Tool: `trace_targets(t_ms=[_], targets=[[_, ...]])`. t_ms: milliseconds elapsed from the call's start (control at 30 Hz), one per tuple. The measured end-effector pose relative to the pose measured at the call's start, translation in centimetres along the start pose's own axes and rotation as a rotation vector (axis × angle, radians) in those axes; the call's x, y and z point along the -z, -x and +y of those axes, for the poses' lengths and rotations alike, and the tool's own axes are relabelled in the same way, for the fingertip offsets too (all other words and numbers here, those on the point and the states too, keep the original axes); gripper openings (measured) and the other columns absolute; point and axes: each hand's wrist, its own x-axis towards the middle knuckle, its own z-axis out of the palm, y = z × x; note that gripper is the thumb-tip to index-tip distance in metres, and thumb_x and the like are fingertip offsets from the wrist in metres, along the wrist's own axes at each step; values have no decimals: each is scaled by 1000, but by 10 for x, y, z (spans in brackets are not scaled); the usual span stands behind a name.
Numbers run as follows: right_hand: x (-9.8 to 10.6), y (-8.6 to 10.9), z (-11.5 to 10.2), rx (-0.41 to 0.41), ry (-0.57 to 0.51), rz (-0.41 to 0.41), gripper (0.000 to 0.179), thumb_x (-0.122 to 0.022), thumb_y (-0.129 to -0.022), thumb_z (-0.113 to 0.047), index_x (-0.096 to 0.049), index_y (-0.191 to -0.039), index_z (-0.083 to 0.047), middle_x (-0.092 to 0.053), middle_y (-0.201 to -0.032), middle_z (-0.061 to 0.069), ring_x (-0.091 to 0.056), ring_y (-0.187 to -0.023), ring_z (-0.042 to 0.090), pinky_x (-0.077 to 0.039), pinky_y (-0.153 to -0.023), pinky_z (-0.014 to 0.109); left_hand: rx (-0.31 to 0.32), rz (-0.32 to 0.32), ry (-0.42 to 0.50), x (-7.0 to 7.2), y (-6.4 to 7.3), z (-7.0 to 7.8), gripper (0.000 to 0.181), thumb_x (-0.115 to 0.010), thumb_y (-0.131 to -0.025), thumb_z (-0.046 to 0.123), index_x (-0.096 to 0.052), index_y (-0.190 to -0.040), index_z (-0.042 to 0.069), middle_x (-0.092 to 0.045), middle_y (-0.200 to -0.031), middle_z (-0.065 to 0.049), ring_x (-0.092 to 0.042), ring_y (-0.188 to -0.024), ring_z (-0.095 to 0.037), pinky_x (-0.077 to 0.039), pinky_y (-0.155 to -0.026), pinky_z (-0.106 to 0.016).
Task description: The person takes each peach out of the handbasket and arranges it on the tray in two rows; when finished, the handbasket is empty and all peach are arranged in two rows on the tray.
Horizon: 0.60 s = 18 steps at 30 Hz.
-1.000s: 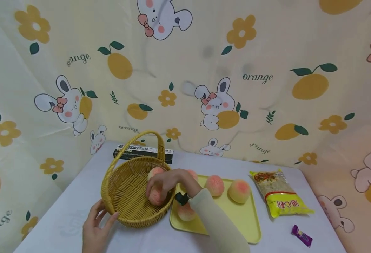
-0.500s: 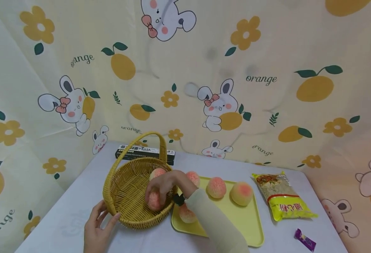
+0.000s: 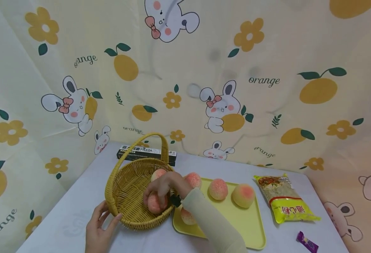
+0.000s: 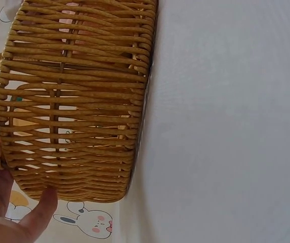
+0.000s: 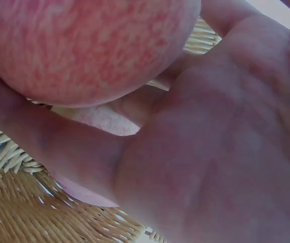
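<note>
My right hand (image 3: pixel 160 185) reaches into the wicker basket (image 3: pixel 128 182) from the right and grips a peach (image 3: pixel 156 203), fingers over its top, at the near right inside. Another peach (image 3: pixel 158 173) sits behind it, partly hidden by the hand. In the right wrist view, the gripped peach (image 5: pixel 89 45) is close to the palm with fingers round it. My left hand (image 3: pixel 100 226) holds the basket at its left side, by the handle's base. The left wrist view shows the thumb (image 4: pixel 46 202) on the woven wall, while the other fingers are partly hidden behind the handle.
Right of the basket is a yellow tray (image 3: pixel 245 232) bearing several peaches (image 3: pixel 218 189). A black pasta box (image 3: pixel 172 158) lies behind the basket. Farther right are a yellow food bag (image 3: pixel 286 198) and a small purple-wrapped snack (image 3: pixel 307 242). A printed cloth (image 3: pixel 185 70) hangs behind the table.
My right hand has lowered slightly with the peach, toward the near left inside the basket. My left hand keeps its hold. The head view has shifted a little.
</note>
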Motion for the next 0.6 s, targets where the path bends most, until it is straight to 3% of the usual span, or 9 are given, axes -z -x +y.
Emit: trace_targets(t_ms=[600], targets=[[-5, -4, -6, -19, -22, -6, 58, -73, -78, 15, -60, -123, -18, -52, -115, -4, -51, -98, 8, -56, -68, 22, 27, -8, 8, 1, 0, -1, 58, -77, -83, -8, -53, -134, 2, -57, -113, 1, -54, -108, -2, -46, -94, -4]])
